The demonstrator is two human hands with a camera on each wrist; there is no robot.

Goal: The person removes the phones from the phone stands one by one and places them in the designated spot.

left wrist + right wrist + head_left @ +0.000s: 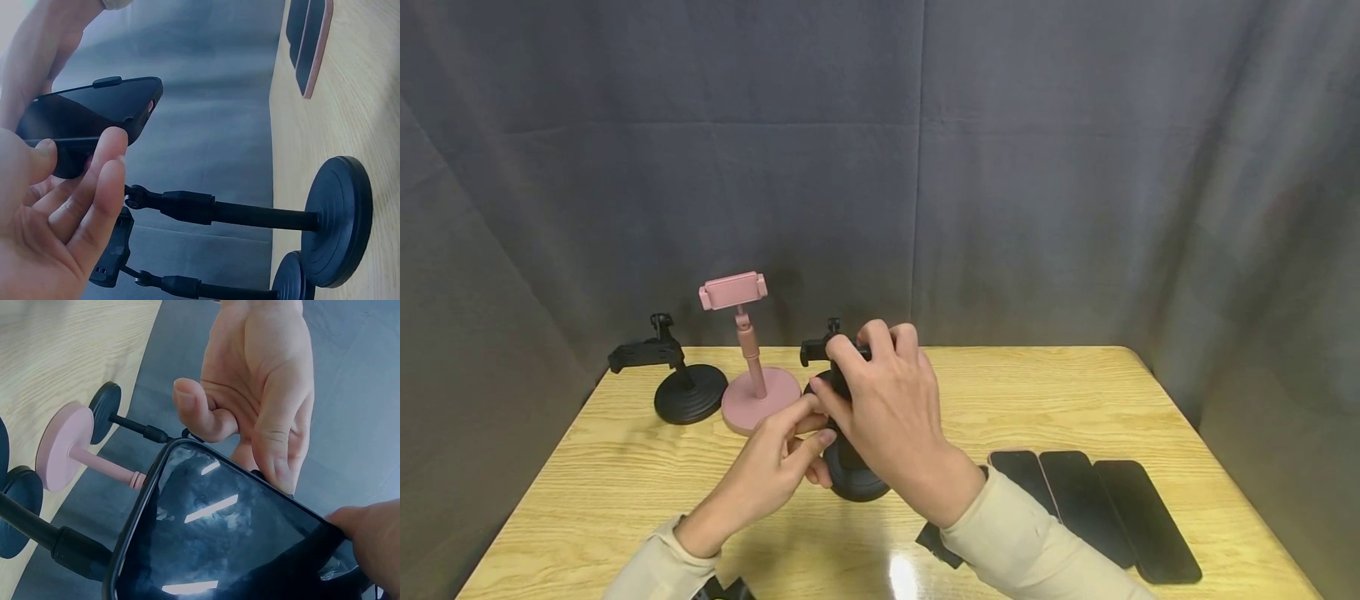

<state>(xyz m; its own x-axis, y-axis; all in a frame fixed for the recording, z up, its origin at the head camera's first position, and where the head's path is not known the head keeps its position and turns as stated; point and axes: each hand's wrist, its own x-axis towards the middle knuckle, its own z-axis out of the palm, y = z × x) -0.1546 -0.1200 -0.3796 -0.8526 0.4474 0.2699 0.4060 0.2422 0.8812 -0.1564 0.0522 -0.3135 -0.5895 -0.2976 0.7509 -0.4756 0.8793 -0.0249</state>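
A black smartphone (200, 519) lies screen up in the holder at the top of a black phone stand (262, 215), whose round base (859, 485) sits on the table. My left hand (775, 458) pinches the holder's clamp (72, 164) at the phone's edge between thumb and fingers. From above, my right hand (891, 396) grips the far part of the phone and holder, fingers curled over them. In the head view both hands hide most of the phone; in the right wrist view only part of the right hand (378, 544) shows, at the phone's edge.
Along the back left stand a black phone stand (691, 393) and a pink one (760, 398); another black stand (815, 352) is partly behind my hands. Three phones (1150, 521) lie side by side at right. A black object (936, 542) shows beneath my right sleeve, another (726, 590) near the front.
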